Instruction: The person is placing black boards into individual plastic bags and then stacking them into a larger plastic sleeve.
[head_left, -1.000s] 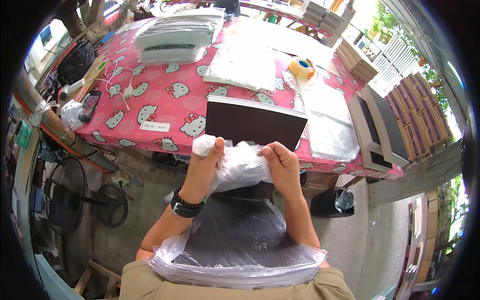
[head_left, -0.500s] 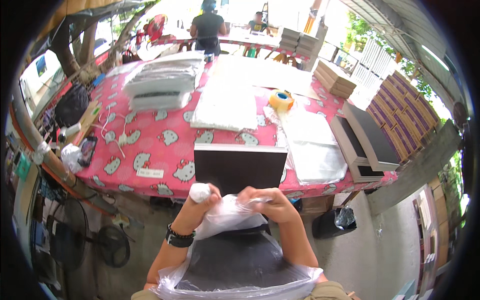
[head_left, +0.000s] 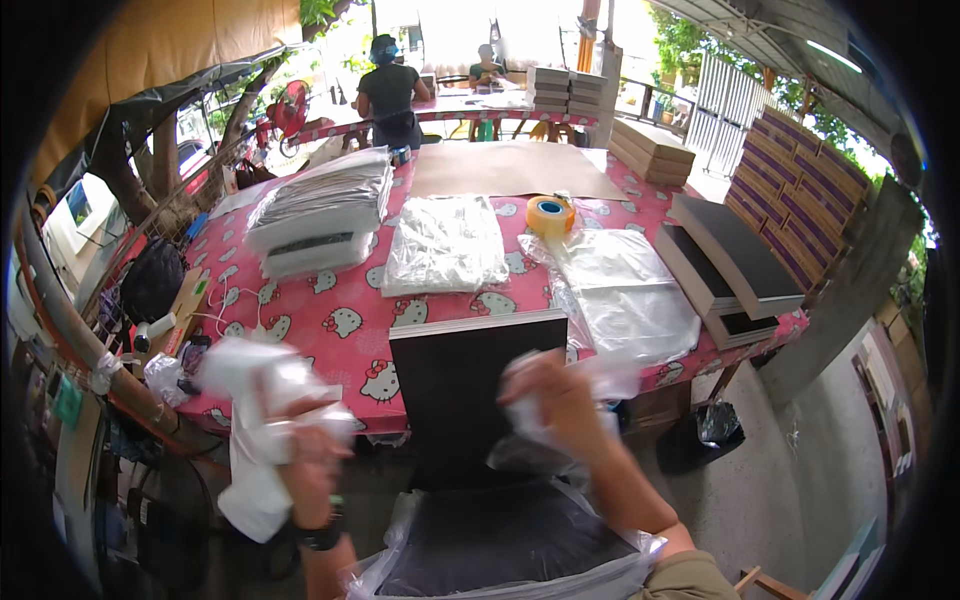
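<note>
My left hand [head_left: 312, 462], blurred by motion, is closed on a white cloth-like sheet [head_left: 262, 505] that hangs loose around the fingers. My right hand [head_left: 560, 405] grips a clear plastic bag [head_left: 610, 378], crumpled and partly smeared. Between the hands a black flat panel with a pale layered top edge [head_left: 470, 385] leans upright at the table's front edge. Closest to me lies another black panel [head_left: 505, 535], its sides wrapped in clear plastic.
On the pink patterned table [head_left: 340, 350] are piled wrapped panels [head_left: 320, 215], clear plastic bags [head_left: 640, 300], a tape roll [head_left: 550, 214] and stacked black panels [head_left: 735, 255]. Cartons [head_left: 800, 185] stand at right, a bin [head_left: 700, 440] below. Two people are at the far table.
My hands have moved apart, the left going left and the right going right. The white wad in my left hand has opened into a loose sheet. The view has shifted slightly.
</note>
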